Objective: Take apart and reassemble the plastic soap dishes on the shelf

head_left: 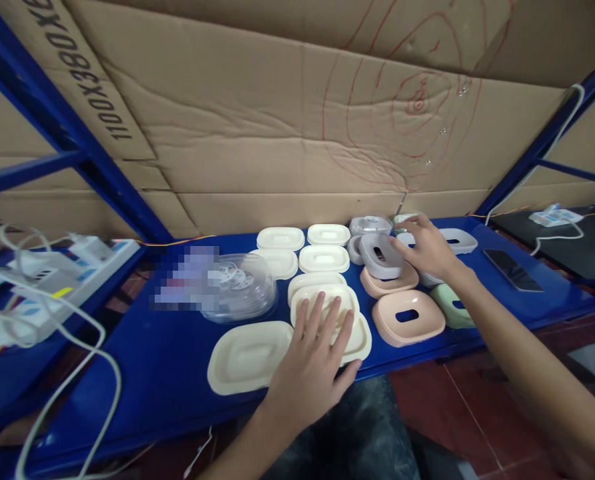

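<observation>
My left hand (322, 347) lies palm down with fingers spread over a cream oval soap-dish tray (322, 293), which overlaps other cream trays. Left of this hand is a larger-looking cream tray (250, 357). At the right, my right hand (424, 243) is open, its thumb at the edge of a grey oval soap-dish piece (380, 257) with a slot. That piece rests tilted over a peach one (392, 281). Nearer the front edge sits another peach slotted piece (408, 317), beside a green one (452, 305) partly hidden by my right forearm.
A stack of clear round plastic lids (242, 287) stands on the blue table (142, 373). A dark phone (513, 269) lies at the right. Power strips (72, 287) with white cables are at the left. Cardboard (257, 120) and blue posts (112, 180) stand behind.
</observation>
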`<state>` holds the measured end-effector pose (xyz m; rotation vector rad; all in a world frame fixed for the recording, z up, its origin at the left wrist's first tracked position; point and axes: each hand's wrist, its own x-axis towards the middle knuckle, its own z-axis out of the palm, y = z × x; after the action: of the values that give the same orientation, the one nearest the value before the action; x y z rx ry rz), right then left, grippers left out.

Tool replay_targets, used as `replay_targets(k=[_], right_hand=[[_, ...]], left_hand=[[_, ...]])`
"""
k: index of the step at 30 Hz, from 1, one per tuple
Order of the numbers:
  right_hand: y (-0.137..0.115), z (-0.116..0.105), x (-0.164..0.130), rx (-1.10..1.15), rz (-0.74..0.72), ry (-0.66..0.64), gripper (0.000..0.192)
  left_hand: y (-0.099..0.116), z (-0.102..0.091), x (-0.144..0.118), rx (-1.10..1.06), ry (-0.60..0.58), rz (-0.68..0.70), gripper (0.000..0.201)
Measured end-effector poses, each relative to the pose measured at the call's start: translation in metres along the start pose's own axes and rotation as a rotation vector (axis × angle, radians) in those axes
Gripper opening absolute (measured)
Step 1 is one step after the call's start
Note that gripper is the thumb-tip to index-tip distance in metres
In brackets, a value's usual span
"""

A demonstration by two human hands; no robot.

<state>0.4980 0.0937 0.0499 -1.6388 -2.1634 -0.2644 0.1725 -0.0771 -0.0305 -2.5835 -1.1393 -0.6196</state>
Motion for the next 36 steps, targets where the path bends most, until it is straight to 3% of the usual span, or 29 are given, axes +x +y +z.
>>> replay_targets(k=[2,7,14,19,24,31,36], right_hand=[[0.004,0.003,0.036,-0.018,0.038,-0.115,0.058],[-0.014,0.022,0.104,-0.092,0.335,-0.399,0.085],[-0.044,0.051,0.133,-0.155,0.441,-0.488,0.096],[-0.043,0.067,0.133,-0.12,0.492,-0.372,0.114],[-0.044,0.071,0.13,-0.099,0.6,-0.343,0.108],[-0.044,0.057,0.12,-0.046,0.62,-0.203,0.097],[-0.051,0.038,0.111,0.018,0.558,-0.103,0.101]], left_hand=[[0.0,-0.001,0.0,-0.003,0.004,0.009,0.068],[0.001,-0.003,-0.001,-0.027,-0.001,0.012,0.063],[0.0,-0.001,-0.003,-0.034,-0.032,0.006,0.061],[0.0,-0.003,-0.002,-0.025,-0.05,0.013,0.06],[0.001,-0.002,-0.002,-0.037,-0.014,0.014,0.061],[0.001,-0.002,-0.001,-0.079,0.003,0.001,0.053],[0.001,-0.004,0.001,-0.066,0.014,0.02,0.048]])
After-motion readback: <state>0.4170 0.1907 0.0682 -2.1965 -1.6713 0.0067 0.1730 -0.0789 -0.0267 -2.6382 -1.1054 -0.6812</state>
